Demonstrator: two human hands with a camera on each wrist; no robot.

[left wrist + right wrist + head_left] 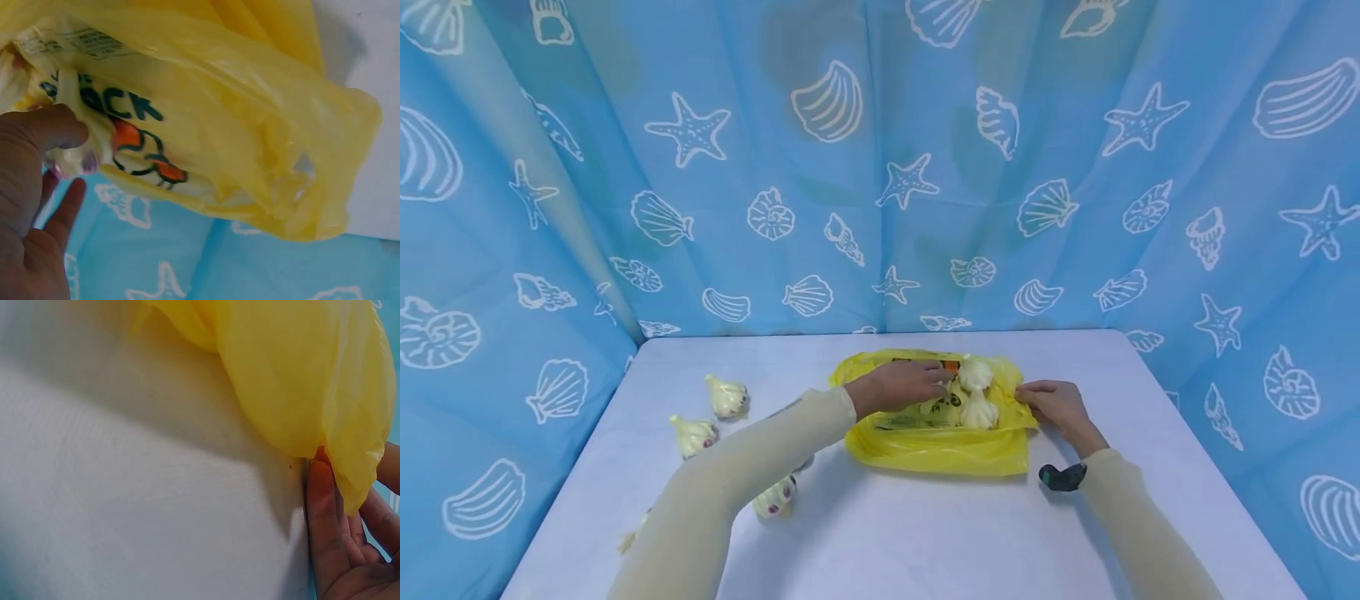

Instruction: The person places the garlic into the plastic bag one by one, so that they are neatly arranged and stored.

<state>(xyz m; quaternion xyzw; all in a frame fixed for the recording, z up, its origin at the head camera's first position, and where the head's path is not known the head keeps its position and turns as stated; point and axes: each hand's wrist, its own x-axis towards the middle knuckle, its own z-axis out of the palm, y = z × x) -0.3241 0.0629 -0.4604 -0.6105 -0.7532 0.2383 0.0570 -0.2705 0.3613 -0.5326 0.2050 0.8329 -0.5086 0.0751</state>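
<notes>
A yellow plastic bag point(940, 458) with dark print lies spread on the table, its mouth facing up. Two garlic bulbs point(977, 408) sit in its right half. My left hand point(904, 386) reaches over the left half of the bag. Thumb and fingers there hold another garlic bulb point(94, 134), pale with purple spots, against the printed inner side. At the bag's right end, my right hand point(1056, 402) pinches the yellow edge between thumb and fingers; a corner of plastic point(353, 481) hangs past the fingertips in the right wrist view.
More garlic lies on the left of the white table point(940, 542): one bulb point(727, 397) at the back, another bulb point(692, 435) before it, and a bulb point(775, 497) beside my left sleeve. That sleeve partly covers a further bulb point(636, 532). A blue shell-patterned curtain point(880, 167) surrounds the table.
</notes>
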